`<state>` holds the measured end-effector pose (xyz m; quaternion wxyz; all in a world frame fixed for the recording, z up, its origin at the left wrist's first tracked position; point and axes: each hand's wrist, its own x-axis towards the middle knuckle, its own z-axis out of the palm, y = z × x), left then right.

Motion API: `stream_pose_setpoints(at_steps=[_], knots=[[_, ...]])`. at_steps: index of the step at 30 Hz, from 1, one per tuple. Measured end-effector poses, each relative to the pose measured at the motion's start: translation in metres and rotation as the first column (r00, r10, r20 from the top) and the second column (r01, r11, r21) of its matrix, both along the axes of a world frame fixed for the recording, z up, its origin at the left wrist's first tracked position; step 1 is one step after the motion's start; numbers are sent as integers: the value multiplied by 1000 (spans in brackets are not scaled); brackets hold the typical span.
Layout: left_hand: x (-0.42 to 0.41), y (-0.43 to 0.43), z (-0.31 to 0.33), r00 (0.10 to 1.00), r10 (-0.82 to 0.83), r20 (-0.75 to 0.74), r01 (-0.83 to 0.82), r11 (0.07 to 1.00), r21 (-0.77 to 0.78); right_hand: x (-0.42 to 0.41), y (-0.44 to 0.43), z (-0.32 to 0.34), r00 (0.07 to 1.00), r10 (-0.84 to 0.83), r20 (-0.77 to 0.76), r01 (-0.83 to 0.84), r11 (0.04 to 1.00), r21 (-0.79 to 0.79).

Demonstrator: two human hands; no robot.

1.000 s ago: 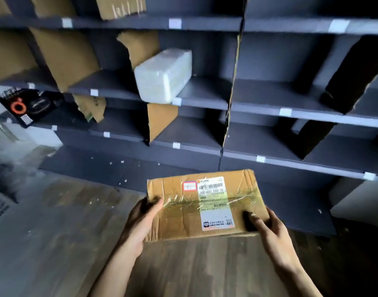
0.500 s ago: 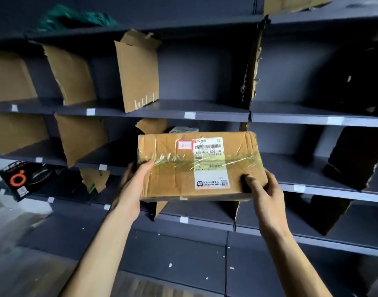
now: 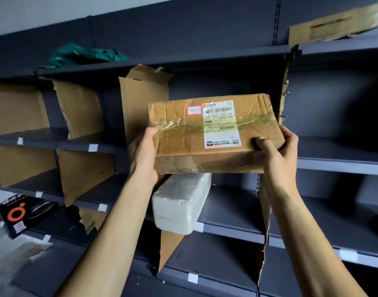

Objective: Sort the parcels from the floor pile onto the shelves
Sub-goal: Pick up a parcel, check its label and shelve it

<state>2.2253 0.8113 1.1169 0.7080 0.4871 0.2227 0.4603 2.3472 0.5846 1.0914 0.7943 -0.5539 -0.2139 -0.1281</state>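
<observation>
A taped brown cardboard parcel (image 3: 213, 133) with a white shipping label is held up in front of the dark shelving unit (image 3: 342, 161), level with its second shelf from the top. My left hand (image 3: 144, 153) grips the parcel's left end, thumb on top and fingers underneath. My right hand (image 3: 277, 151) grips its right end, thumb on the top face and fingers wrapped round the side. The floor pile is out of view.
A white wrapped parcel (image 3: 179, 202) lies on the shelf just below the held box. Torn cardboard dividers (image 3: 143, 103) split the bays. A black box with an orange ring (image 3: 23, 213) sits low left, a green bag (image 3: 83, 54) on top, a flat brown parcel (image 3: 333, 22) upper right.
Both hands have lifted the parcel from near floor height up to the upper shelves, and the view has tilted upward with it. The grip on both ends is unchanged.
</observation>
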Motion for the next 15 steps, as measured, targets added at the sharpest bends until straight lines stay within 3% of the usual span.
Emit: stream_pose_setpoints(at_steps=[4,9,15], knots=[[53,41,19,999,-47,-4,47,999,19,41,35,17,999,-42,27,44,998,-49],[115,92,34,1000,21,-12,-19,989,148,88,86,47,984,-160,79,172,971,-169],[181,126,45,988,143,61,-155,886,438,142,135,66,940,-339,-49,312,907,-284]])
